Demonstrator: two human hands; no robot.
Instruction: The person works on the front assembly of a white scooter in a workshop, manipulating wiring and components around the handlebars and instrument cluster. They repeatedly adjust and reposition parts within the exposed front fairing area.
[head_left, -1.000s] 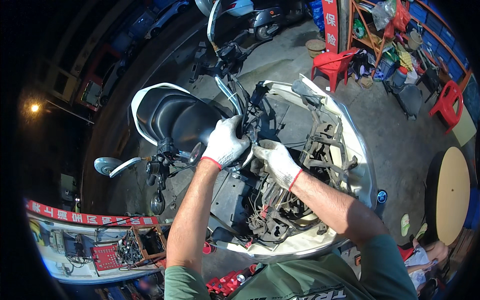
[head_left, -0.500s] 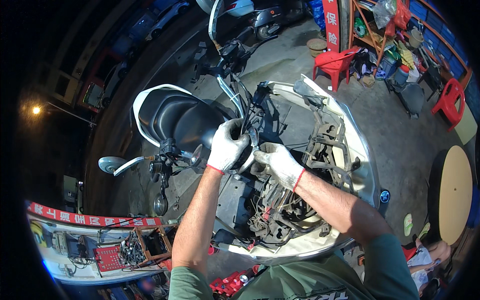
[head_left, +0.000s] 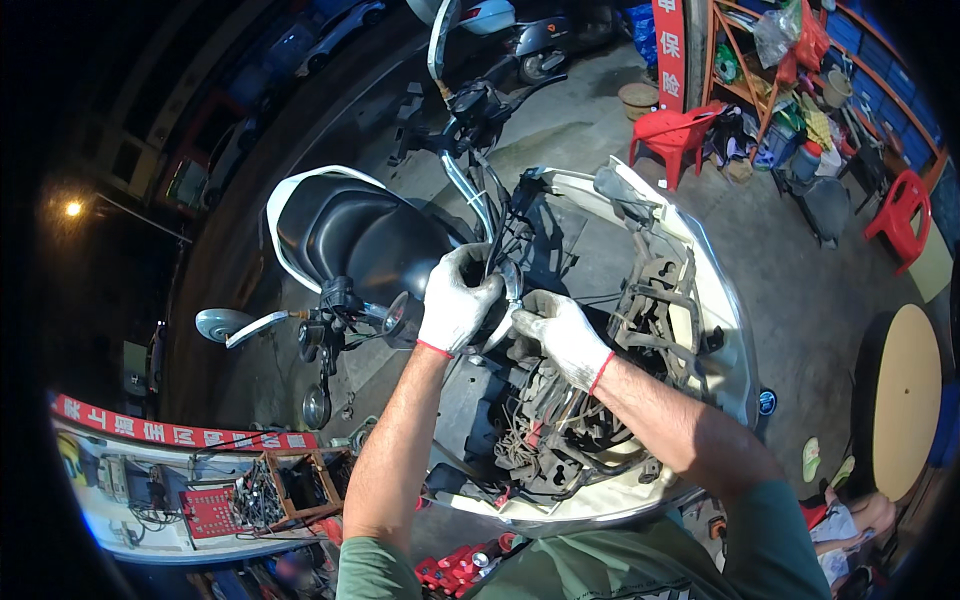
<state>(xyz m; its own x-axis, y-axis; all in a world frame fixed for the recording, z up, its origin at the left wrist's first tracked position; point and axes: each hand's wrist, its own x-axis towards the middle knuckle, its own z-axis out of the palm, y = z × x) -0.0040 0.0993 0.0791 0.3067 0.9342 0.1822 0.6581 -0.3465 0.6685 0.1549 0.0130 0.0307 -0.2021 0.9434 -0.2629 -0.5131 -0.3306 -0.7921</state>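
Observation:
My left hand [head_left: 458,300], in a white glove, has its fingers curled round black cables [head_left: 498,243] at the scooter's steering column [head_left: 468,190]. My right hand [head_left: 552,335], gloved too, pinches a curved silver metal part [head_left: 512,283] just to the right of the left one; the fingertips are partly hidden. The black seat [head_left: 355,240] lies behind and left of my hands. Below and right of them the opened cream body panel [head_left: 720,300] surrounds exposed wiring [head_left: 540,430] and frame pieces.
Handlebar mirrors and levers stick out at the top and left. A bench [head_left: 140,520] with tools is at lower left. Red chairs [head_left: 672,140], a cluttered rack and a round tan board [head_left: 905,400] stand to the right. Another person's legs [head_left: 860,515] show at lower right.
Both gloved hands have shifted slightly within the same spot, and more of the curved silver part shows between them. The whole view has moved a little.

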